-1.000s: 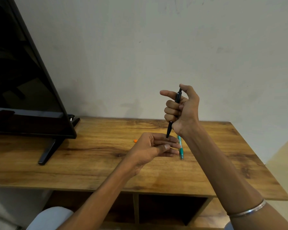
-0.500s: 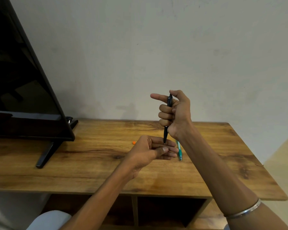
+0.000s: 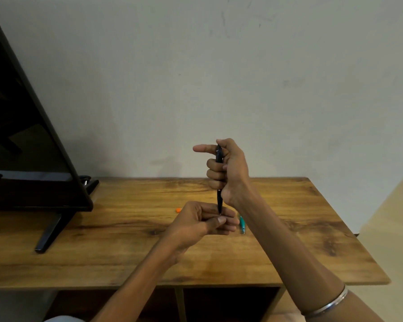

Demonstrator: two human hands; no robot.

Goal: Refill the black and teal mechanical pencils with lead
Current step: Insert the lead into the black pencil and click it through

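Observation:
My right hand [image 3: 228, 173] grips the black mechanical pencil [image 3: 219, 201] upright, tip down, with the thumb over its top end and the index finger pointing left. The pencil's tip meets the fingers of my left hand [image 3: 200, 221], which are curled just below it; any lead pinched there is too thin to see. The teal mechanical pencil [image 3: 242, 224] lies on the wooden table [image 3: 130, 242], mostly hidden behind my hands and right forearm. A small orange piece [image 3: 178, 210] lies on the table just left of my left hand.
A black television [image 3: 21, 140] on a stand [image 3: 49, 233] fills the left side of the table. A plain wall rises behind. Open shelves [image 3: 219, 305] sit under the tabletop. The table's right edge drops to a pale floor.
Both hands have shifted slightly left in view. The right hand has lowered a little with the black pencil, keeping its tip at the left hand's fingers.

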